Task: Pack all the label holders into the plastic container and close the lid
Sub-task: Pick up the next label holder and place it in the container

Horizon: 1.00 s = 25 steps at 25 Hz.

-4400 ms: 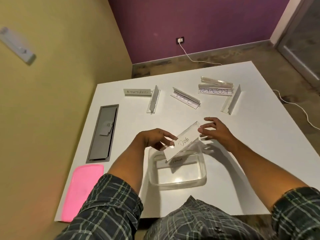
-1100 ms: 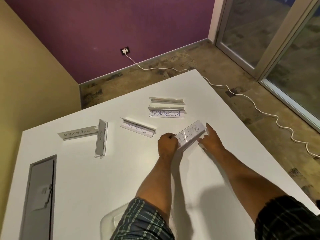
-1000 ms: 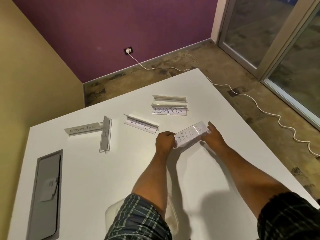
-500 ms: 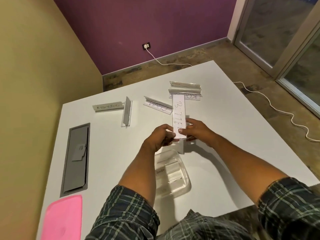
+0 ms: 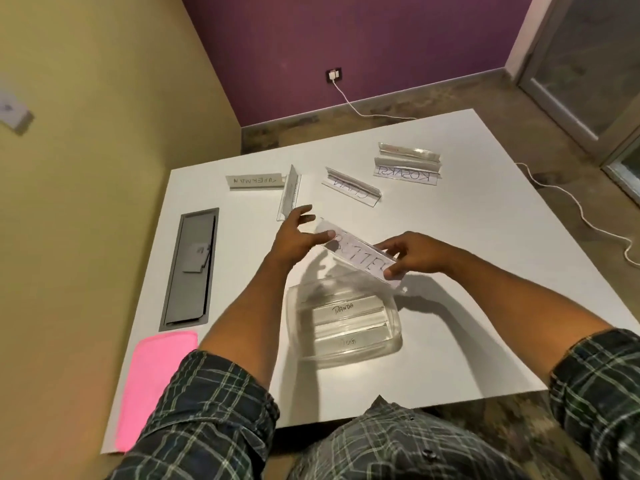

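Packing step: right hand [image 5: 412,252] pinches label holder [image 5: 360,254], left hand [image 5: 294,237] steadies it open-fingered; next, lower it level into container [image 5: 394,327] beneath.

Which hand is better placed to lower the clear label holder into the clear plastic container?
Right. The right hand pinches one end of the clear label holder near the clear plastic container; the left hand only touches it, fingers spread.

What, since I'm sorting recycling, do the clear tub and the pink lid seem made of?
Clear rectangular tub: likely glossy transparent plastic; the clear label holders inside show through its wall. Flat pink lid: opaque, matte, perhaps plastic or silicone; the look leaves that open.
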Available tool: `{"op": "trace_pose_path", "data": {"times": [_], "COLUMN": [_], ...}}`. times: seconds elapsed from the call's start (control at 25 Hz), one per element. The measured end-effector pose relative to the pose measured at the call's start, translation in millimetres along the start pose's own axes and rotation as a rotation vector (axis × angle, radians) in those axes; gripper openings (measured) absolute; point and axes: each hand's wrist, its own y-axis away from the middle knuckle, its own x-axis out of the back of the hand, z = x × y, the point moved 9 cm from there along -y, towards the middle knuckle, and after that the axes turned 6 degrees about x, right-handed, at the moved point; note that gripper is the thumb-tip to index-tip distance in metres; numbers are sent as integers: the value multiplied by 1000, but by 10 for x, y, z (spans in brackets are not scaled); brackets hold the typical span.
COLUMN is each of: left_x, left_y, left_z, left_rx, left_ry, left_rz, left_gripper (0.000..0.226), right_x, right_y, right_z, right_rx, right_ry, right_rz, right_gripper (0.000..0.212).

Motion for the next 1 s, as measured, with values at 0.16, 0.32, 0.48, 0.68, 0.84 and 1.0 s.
{"op": "trace_pose_path", "data": {"times": [0.16,0.32,0.48,0.68,0.84,1.0], "left_x": [-51,-191,-288,-367,-418,-422], "left_y": [152,305,389,423,431,491], "left_z": [-215,-490,-771,-1021,-1145,-1220], "left_rx": [11,104,248,317,283,222], "left_ry": [-375,-603,-737,-909,-1069,-1244], "left_rz": [-187,-348,-509,-583,-567,-511], "left_gripper": [47,43,43,47,37,28], "right_x": [-43,-286,-539,-773,-1012,-1257], "right_y": [-109,-146,-174,-192,-190,-187], "right_z": [-205,-267,-244,-258,-228,-192], "right_rx": [44,65,66,123,146,198], "right_ry": [481,607,640,833,887,998], "right_rz": [-152,-287,-343,-391,-425,-459], "right_gripper": [65,61,60,61,61,63]}}
